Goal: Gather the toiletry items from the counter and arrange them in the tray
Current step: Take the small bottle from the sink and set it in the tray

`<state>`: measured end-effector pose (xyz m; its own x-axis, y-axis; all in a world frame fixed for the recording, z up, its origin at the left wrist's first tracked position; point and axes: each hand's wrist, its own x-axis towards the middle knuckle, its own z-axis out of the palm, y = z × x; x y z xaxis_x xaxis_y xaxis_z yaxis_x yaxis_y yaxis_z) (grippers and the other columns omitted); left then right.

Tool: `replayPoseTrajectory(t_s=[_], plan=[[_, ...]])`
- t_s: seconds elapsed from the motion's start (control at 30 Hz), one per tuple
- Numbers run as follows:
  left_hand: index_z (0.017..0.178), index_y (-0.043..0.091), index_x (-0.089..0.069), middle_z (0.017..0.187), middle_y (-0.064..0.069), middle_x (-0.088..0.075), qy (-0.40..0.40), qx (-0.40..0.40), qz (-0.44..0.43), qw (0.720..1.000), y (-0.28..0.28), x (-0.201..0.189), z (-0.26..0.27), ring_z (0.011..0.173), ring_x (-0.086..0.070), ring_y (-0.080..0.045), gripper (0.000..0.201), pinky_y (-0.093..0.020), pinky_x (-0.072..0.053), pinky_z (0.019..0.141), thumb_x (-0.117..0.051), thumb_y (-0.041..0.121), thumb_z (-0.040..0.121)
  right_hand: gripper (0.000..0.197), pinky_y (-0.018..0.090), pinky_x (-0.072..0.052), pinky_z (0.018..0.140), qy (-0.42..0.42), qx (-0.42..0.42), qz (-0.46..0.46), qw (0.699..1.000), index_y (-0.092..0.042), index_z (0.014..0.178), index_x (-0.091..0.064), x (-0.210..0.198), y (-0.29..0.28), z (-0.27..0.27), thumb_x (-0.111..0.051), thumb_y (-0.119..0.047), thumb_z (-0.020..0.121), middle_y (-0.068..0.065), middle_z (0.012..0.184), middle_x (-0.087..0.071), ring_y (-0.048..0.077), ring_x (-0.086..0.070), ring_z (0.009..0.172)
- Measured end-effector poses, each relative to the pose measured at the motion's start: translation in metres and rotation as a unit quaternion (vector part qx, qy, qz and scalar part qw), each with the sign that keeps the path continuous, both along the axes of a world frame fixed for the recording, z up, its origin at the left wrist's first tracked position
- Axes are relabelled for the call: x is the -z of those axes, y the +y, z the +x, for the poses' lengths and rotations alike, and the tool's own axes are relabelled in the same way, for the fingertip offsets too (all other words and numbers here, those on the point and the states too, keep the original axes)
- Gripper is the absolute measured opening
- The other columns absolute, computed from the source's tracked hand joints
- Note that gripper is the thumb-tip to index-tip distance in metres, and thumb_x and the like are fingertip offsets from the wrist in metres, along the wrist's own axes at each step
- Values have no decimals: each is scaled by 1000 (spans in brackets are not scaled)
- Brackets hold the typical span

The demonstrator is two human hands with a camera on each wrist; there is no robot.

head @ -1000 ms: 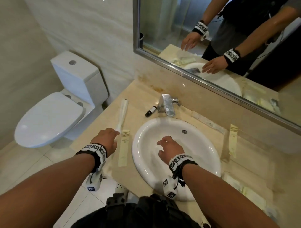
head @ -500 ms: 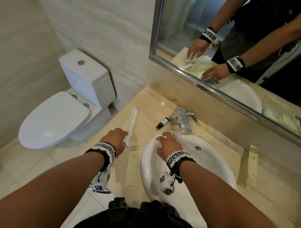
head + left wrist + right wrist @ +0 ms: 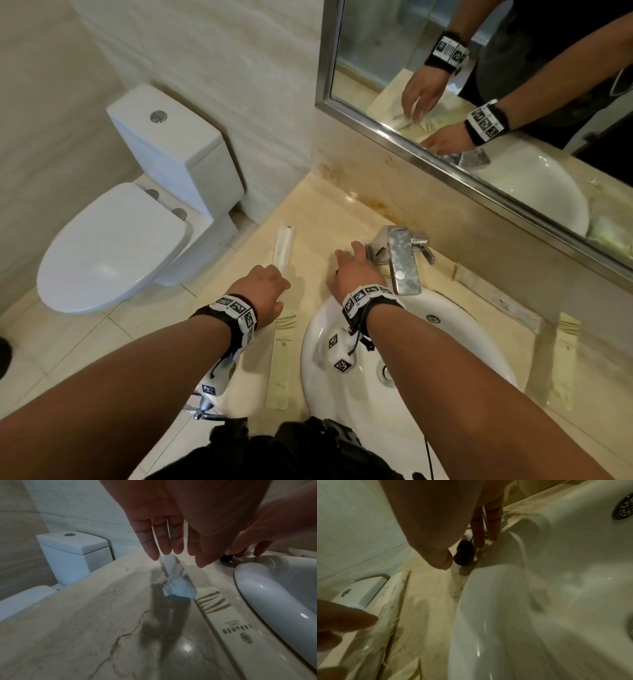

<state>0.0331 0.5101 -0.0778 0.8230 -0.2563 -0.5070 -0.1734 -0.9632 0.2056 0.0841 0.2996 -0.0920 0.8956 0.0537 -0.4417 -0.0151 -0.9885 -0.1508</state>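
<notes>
The little dark-capped bottle (image 3: pixel 464 553) lies on the counter (image 3: pixel 308 219) just left of the tap (image 3: pixel 400 260), and my right hand (image 3: pixel 356 274) has come off the basin (image 3: pixel 445 342) and up to it in the last second, fingers (image 3: pixel 477 534) straight down along its far side, thumb near the cap, not closed on it yet. My left hand (image 3: pixel 263 291) has crept forward too, fingers long and relaxed over the near end of the white wrapped toothbrush (image 3: pixel 283 246), which points away toward the wall; hovering or just touching, I cannot tell. The cream sachet (image 3: pixel 282 359) still lies flat between that hand and the basin, another one (image 3: pixel 561 363) well off on the basin's right. I see no tray in any view. So I judge both hands are about to pick up at once, and nothing is gathered yet
</notes>
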Motion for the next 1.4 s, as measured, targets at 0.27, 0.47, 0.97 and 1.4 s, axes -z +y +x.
replayPoseTrajectory(t_s=[0.27, 0.47, 0.97, 1.4], plan=[[135, 24, -51, 126, 1, -46, 39, 81, 42, 995, -6, 2, 1, 118, -42, -22, 51, -40, -50, 90, -60, 44, 89, 38, 36, -52, 84, 8, -42, -20, 999, -8, 116, -67, 9, 0, 9, -56, -33, 91, 5, 143, -40, 31, -64, 101], [117, 22, -57, 116, -1, -49, 45, 162, 101, 981, -16, 4, -7, 108, -44, -23, 59, -39, -50, 80, -70, 61, 74, 36, 32, -44, 71, -32, -81, -14, 996, -17, 106, -71, 3, -1, -10, -50, -44, 94, -4, 132, -51, 22, -62, 88], [119, 18, -55, 120, -4, -51, 40, 156, 184, 970, -49, 21, -15, 114, -47, -25, 65, -37, -47, 86, -82, 48, 68, 21, 29, -48, 84, -56, -19, 169, 984, -27, 105, -71, -16, -39, -95, -54, -22, 95, -6, 115, -66, 15, -63, 101], [109, 22, -46, 106, -5, -53, 81, 166, 206, 961, -58, 31, -12, 100, -58, -28, 81, -35, -48, 76, -90, 41, 44, 41, 34, -49, 88, -42, 128, 114, 984, -30, 135, -52, -35, -93, -148, -53, -28, 94, 0, 123, -65, 22, -62, 108]])
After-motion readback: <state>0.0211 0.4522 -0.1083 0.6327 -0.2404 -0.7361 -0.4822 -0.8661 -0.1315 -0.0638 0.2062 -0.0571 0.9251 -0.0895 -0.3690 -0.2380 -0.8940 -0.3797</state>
